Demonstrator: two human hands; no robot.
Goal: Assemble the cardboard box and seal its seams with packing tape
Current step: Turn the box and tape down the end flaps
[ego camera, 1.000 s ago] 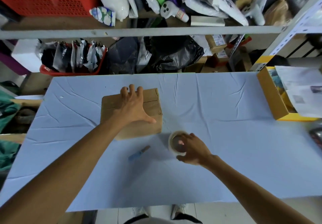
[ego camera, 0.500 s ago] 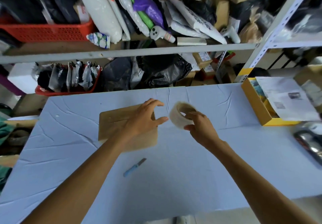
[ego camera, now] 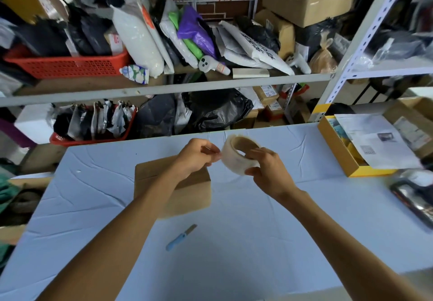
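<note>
Right hand (ego camera: 267,171) grips tape roll (ego camera: 239,157), clear tape on brown core, held above table (ego camera: 269,242). Left hand (ego camera: 194,157) at roll's 9 o'clock, fingertips pinched at its rim, maybe on the tape end; too blurry. Brown cardboard box (ego camera: 189,197) lies on table under my left wrist, 7 o'clock of roll.

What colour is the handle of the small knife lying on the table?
Light blue. The head view, the only one here, shows the knife lying just in front of the cardboard.
</note>
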